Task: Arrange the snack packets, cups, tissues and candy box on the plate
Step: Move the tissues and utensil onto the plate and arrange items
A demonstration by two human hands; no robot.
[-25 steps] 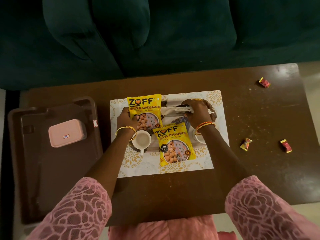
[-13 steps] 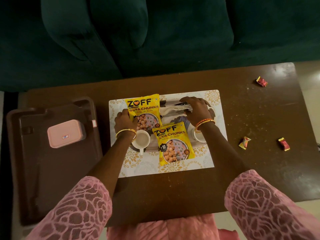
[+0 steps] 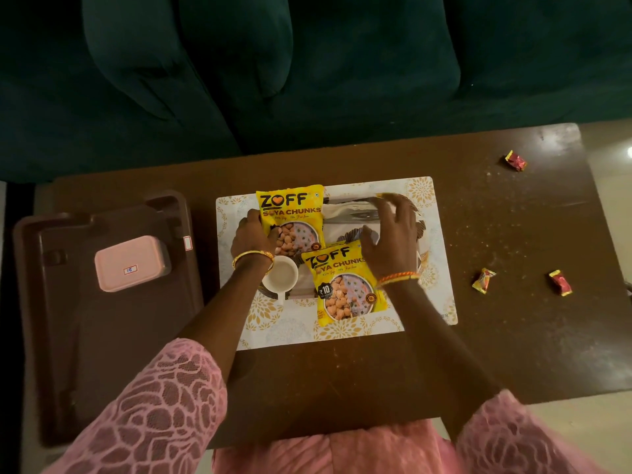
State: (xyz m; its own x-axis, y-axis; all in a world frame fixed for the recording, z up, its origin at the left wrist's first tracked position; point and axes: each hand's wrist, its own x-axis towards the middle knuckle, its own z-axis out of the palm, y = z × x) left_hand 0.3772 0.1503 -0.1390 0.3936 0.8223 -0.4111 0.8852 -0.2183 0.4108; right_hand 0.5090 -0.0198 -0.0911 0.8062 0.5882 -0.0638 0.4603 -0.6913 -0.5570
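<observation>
We see the left hand [image 3: 254, 236] at the left edge of the far yellow plastic snack packet printed ZOFF SOYA CHUNKS [image 3: 290, 218], its thumb curled onto the packet's lower left corner, so it grips that packet. The right hand [image 3: 390, 239] is spread fairly wide, fingers apart and gently bent, above the folded white paper tissues [image 3: 345, 217]; its fingertips [image 3: 384, 200] reach the far edge of the tissues, but we cannot tell whether they press down or hover. It holds nothing that we can make out.

The near yellow plastic snack packet of the same print [image 3: 345, 285] lies tilted, its near end hanging past the round dark-patterned plate [image 3: 420, 222] onto the white rectangular placemat with gold flower prints [image 3: 441, 268]. A small white handled cup of pale drink [image 3: 281, 278] stands just beside the left wrist, between the two packets' left sides. Most of the plate is covered by packets, tissues and hands; only its right rim shows. Any second cup is hidden behind the right wrist.

The pink rounded plastic box [image 3: 129, 263] sits well apart on the brown plastic tray [image 3: 85, 336] at the left of the dark brown wooden table [image 3: 513, 336]. Three small red-and-yellow wrapped candies [image 3: 483, 280] lie loose on the table at the right.
</observation>
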